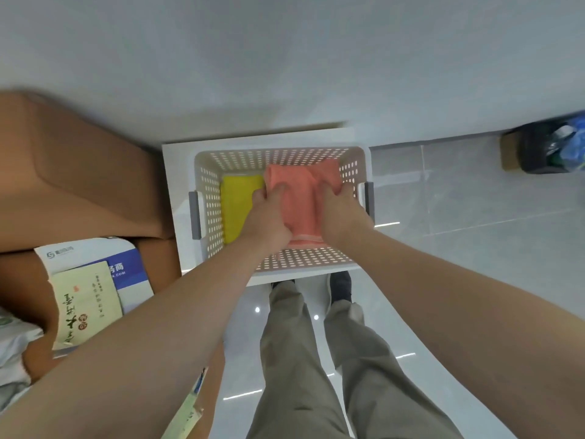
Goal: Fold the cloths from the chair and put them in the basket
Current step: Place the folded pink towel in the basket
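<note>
Both hands reached down into the basket (pixel 202 172), each gripping the pink cloth (pixel 304 198). Far to the left stood brown cardboard boxes (pixel 79 172), with a white and blue printed bag (pixel 95 258) and a pale paper bag with dark brush lettering (pixel 85 299) tucked among them. Next came the white perforated basket with grey handles, sitting on a white surface (pixel 172 172) against the wall. Inside it, on the left side, a folded yellow cloth (pixel 235 204) lay flat on the bottom. The left hand (pixel 269 217) was closed on the left edge of the folded pink cloth, thumb on top, partly overlapping the yellow cloth's right edge. The pink cloth filled the right half of the basket, just beside the yellow one. The right hand (pixel 342 213) clutched the pink cloth's right edge, close to the basket's right wall. Below the basket, the person's legs in grey-beige trousers (pixel 297 359) and dark shoes (pixel 340 286) stood on a glossy tiled floor (pixel 474 217). At the far right, a dark bin (pixel 544 150) with a black liner sat by the wall.
</note>
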